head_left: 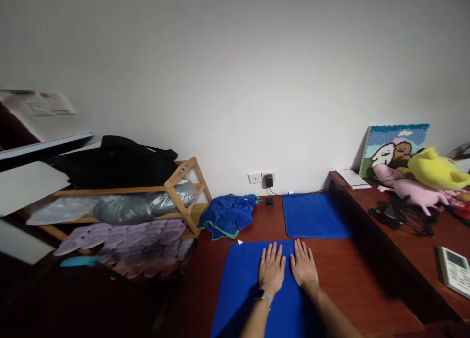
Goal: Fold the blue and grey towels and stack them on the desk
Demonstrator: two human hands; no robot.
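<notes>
Drag, creases and a hidden edge: the main risks

Lower centre of frame: front blue cloth [238,279] lies flat on the reddish-brown desk [367,274], its near end cut off by the frame's bottom. Left hand [272,269] palm down on it, fingers a little spread, tips near the far edge. Right hand [304,267] beside it, apart, also palm down, fingers slightly spread, at the cloth's right edge. Nothing pinched in either.

Likeliest trouble: uneven pressure. If the palms push in different directions, the cloth could ruck up between them or skew on the smooth-looking wood. Right hand and forearm cover much of the right edge; a fold there could go unnoticed.

Also: back blue cloth [312,215], right of centre, lies just beyond the fingertips; a long forward push might run the one into the other. Crumpled blue cloth [229,214], left of it by the wall, sits near the front cloth's far left corner and could be nudged. White tag [240,241] at that corner might catch or turn under. Black cord [293,195] trails behind, a lesser snag.
</notes>
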